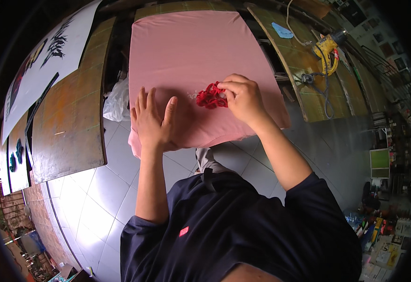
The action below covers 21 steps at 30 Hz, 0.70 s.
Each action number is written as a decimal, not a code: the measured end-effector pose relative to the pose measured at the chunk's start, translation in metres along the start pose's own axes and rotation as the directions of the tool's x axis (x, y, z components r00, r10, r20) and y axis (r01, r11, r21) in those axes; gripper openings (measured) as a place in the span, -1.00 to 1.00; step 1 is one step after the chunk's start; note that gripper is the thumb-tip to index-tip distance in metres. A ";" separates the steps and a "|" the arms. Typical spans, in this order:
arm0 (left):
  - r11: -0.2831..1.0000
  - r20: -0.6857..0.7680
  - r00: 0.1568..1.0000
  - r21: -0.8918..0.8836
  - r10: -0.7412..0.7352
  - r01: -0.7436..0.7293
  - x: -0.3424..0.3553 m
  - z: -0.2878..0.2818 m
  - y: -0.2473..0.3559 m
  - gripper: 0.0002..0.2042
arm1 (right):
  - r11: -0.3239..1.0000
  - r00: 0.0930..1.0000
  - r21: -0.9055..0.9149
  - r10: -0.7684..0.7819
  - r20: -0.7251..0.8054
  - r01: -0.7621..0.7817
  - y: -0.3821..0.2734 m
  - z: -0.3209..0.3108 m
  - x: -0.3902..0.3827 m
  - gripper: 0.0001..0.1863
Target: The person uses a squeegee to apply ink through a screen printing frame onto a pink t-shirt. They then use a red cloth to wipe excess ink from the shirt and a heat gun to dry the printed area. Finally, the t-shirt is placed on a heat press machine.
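A pink cloth [184, 47] is spread over a board in front of me. A red crumpled, looped fabric piece [208, 97] lies on it, over a pale, partly hidden marking. My right hand [243, 98] grips the right part of the red piece with bent fingers. My left hand [151, 123] rests on the cloth to the left, fingers apart, touching only the pink cloth.
Wooden boards [69, 117] stand on both sides. A white printed sheet [50, 56] lies at left near dark green pieces [15, 155]. A yellow heat gun [326, 49], its cord and a blue cloth [281, 30] are at right. A white bag [116, 101] sits beside the pink-covered board.
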<state>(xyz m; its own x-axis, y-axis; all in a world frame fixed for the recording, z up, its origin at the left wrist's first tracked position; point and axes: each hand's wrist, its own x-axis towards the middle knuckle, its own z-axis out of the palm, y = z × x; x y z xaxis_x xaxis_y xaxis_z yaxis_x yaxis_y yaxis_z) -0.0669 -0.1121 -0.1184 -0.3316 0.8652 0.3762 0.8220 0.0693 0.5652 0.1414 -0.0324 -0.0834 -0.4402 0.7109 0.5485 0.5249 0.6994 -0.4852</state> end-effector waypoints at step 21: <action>0.999 0.011 1.000 0.037 -0.012 0.012 0.001 0.001 0.003 -0.36 | 0.988 0.997 -0.145 -0.064 -0.053 0.056 0.034 0.008 0.005 -0.86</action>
<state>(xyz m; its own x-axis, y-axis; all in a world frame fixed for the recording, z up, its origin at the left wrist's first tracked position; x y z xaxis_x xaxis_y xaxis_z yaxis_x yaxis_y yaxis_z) -0.0641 -0.1108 -0.1165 -0.3365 0.8695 0.3616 0.8346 0.0974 0.5422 0.1510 -0.0050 -0.1026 -0.4336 0.6596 0.6139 0.5995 0.7198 -0.3500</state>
